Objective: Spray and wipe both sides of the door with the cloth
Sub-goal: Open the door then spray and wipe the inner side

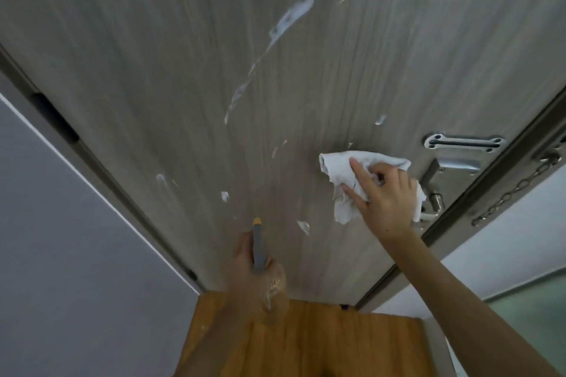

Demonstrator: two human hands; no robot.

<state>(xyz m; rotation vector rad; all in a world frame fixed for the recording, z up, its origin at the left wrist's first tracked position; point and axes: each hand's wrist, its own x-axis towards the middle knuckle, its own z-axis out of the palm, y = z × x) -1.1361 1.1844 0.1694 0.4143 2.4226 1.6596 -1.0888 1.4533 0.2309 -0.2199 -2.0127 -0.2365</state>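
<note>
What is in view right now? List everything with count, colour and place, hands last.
door: one, grey-brown wood grain, fills the centre
foam streaks: several, white, scattered over the door face
cloth: one, white, against the door left of the handle
spray bottle: one, grey head with orange tip, clear body, bottom centre, aimed at the door
door handle: one, grey metal, right edge of the door
chain slide plate: one, silver, above the handle
door chain: one, dull metal, hanging on the frame at right
floor: orange-brown wood, bottom centre
wall: grey, left
left hand: grips the spray bottle
right hand: presses the cloth on the door
</note>
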